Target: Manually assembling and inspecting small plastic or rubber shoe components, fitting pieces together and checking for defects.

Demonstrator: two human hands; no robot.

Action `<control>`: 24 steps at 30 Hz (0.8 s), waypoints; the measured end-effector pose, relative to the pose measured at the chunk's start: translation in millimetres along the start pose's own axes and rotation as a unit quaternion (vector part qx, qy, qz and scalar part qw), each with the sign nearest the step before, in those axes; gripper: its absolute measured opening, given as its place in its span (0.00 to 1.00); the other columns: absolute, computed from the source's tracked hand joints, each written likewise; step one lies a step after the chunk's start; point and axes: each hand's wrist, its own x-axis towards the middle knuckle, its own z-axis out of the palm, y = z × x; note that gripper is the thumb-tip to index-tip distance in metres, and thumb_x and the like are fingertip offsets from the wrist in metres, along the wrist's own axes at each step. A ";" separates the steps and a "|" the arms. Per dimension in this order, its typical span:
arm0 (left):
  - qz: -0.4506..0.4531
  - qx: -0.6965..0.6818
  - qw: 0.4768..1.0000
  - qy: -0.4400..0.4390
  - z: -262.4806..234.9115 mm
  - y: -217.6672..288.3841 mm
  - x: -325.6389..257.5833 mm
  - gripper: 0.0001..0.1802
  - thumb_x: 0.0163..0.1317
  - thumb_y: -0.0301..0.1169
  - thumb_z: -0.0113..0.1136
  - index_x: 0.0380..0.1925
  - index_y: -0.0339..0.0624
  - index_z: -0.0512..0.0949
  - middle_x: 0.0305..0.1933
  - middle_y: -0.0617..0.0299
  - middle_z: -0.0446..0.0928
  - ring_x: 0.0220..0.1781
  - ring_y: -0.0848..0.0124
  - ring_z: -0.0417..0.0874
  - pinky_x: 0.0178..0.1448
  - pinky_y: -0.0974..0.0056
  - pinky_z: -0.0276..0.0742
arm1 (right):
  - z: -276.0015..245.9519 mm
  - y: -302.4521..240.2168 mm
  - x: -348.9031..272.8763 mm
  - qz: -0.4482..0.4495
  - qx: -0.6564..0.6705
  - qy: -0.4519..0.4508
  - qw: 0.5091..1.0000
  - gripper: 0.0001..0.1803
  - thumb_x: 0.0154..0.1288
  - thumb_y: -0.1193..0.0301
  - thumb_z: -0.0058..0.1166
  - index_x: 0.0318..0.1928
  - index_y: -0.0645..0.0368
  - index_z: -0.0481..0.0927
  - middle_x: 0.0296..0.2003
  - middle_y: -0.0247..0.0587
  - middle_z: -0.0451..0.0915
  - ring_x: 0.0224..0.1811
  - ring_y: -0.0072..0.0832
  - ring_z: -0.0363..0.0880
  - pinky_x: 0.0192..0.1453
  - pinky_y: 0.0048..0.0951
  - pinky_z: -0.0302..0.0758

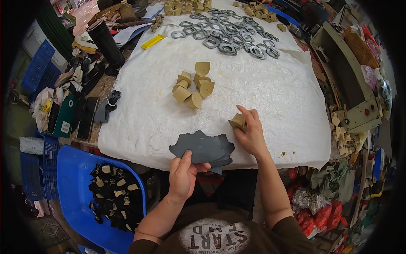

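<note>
Holding a stack of dark grey cut pieces [204,149] at the near edge of the tabletop [270,93], the left hand [182,174] has its thumb on top of the stack and its fingers curled under it. The pieces lie fanned, partly on the white cover and partly overhanging the edge. The right hand [251,132] is closed on a tan heel block [237,121], pinched between thumb and fingertips just above the cover, close beside the right end of the grey stack. Farther up the tabletop, well apart from both hands, sits a loose cluster of tan heel blocks [193,88], some upright, some tipped on their sides. Beyond it a spread of grey ring-shaped pieces [230,36] covers the far part of the cover, with more tan blocks [186,6] along the far edge. A yellow strip [153,41] lies near the far left corner. Left of the tabletop stands a black cylinder [105,42]. Below the left edge, a blue bin [76,178] holds a heap of black and tan pieces [112,197].
</note>
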 end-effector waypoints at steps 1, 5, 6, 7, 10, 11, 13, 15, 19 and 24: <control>0.001 -0.003 1.000 0.003 1.4 -0.3 -0.6 0.19 0.71 0.35 0.36 0.43 0.31 0.73 0.34 0.51 0.78 0.32 0.66 0.78 0.37 0.63 0.73 | -5.1 -0.1 -6.0 0.009 -0.025 -0.013 1.000 0.28 0.47 0.81 0.54 0.54 0.62 0.71 0.45 0.49 0.69 0.47 0.41 0.71 0.55 0.33 0.69; -0.007 -0.038 0.999 0.007 11.9 3.3 -4.1 0.20 0.70 0.35 0.37 0.51 0.31 0.69 0.36 0.51 0.78 0.31 0.65 0.78 0.38 0.63 0.72 | -4.1 3.5 -26.6 -0.024 -0.146 0.056 0.988 0.26 0.54 0.74 0.59 0.55 0.61 0.72 0.46 0.51 0.67 0.50 0.43 0.65 0.56 0.35 0.66; -0.008 -0.037 0.999 0.006 13.0 3.9 -4.5 0.20 0.70 0.35 0.37 0.51 0.31 0.69 0.36 0.51 0.78 0.31 0.65 0.78 0.38 0.63 0.72 | -6.4 5.8 -29.5 -0.022 -0.146 0.057 0.987 0.26 0.54 0.74 0.59 0.55 0.61 0.72 0.46 0.51 0.67 0.50 0.43 0.65 0.56 0.35 0.66; -0.018 -0.065 0.998 -0.008 12.8 6.1 -5.6 0.19 0.71 0.34 0.37 0.51 0.31 0.69 0.36 0.52 0.78 0.34 0.67 0.78 0.39 0.64 0.73 | -8.8 8.3 -32.0 -0.011 -0.138 0.054 0.989 0.26 0.54 0.73 0.61 0.55 0.61 0.72 0.45 0.49 0.68 0.49 0.41 0.66 0.55 0.34 0.67; -0.012 -0.049 0.999 -0.020 14.5 3.1 -8.8 0.20 0.71 0.34 0.37 0.54 0.31 0.68 0.42 0.53 0.77 0.41 0.67 0.77 0.45 0.62 0.72 | -17.6 0.3 -45.1 0.008 -0.009 0.084 0.996 0.27 0.52 0.75 0.63 0.54 0.61 0.71 0.45 0.46 0.70 0.46 0.37 0.69 0.51 0.30 0.68; 0.007 -0.005 1.000 -0.011 13.8 0.9 -11.1 0.21 0.71 0.35 0.36 0.56 0.31 0.66 0.46 0.53 0.75 0.46 0.66 0.75 0.50 0.60 0.70 | -20.6 -10.0 -51.7 0.015 0.116 0.110 0.987 0.28 0.51 0.78 0.63 0.54 0.62 0.71 0.45 0.44 0.71 0.46 0.34 0.70 0.50 0.28 0.69; 0.032 -0.005 0.999 0.000 17.4 -3.5 -13.1 0.22 0.71 0.36 0.36 0.57 0.31 0.65 0.51 0.52 0.72 0.52 0.65 0.73 0.56 0.58 0.67 | -32.8 -46.9 -67.2 0.047 0.206 0.135 0.968 0.30 0.48 0.80 0.65 0.54 0.63 0.70 0.47 0.43 0.71 0.45 0.29 0.71 0.50 0.26 0.69; 0.060 -0.002 0.998 0.012 22.2 -3.5 -16.5 0.22 0.71 0.36 0.35 0.58 0.32 0.63 0.55 0.52 0.70 0.58 0.64 0.70 0.62 0.57 0.64 | -42.8 -77.0 -77.4 -0.006 0.395 0.040 0.918 0.30 0.47 0.79 0.67 0.53 0.63 0.71 0.49 0.45 0.70 0.49 0.31 0.70 0.54 0.29 0.69; 0.022 -0.087 0.994 -0.062 38.4 -2.9 -20.6 0.23 0.71 0.34 0.34 0.61 0.31 0.59 0.62 0.48 0.64 0.65 0.61 0.65 0.69 0.55 0.59 | -31.0 -91.6 -79.4 -0.141 0.395 0.032 0.907 0.31 0.44 0.80 0.68 0.51 0.59 0.72 0.54 0.51 0.66 0.51 0.35 0.71 0.55 0.36 0.70; -0.003 -0.111 0.988 -0.111 50.5 2.7 -29.2 0.24 0.72 0.35 0.33 0.61 0.29 0.57 0.65 0.44 0.61 0.66 0.59 0.64 0.70 0.55 0.58 | -19.4 -81.1 -79.3 -0.218 0.289 0.068 0.930 0.28 0.45 0.77 0.68 0.50 0.58 0.73 0.49 0.49 0.73 0.47 0.39 0.74 0.48 0.36 0.72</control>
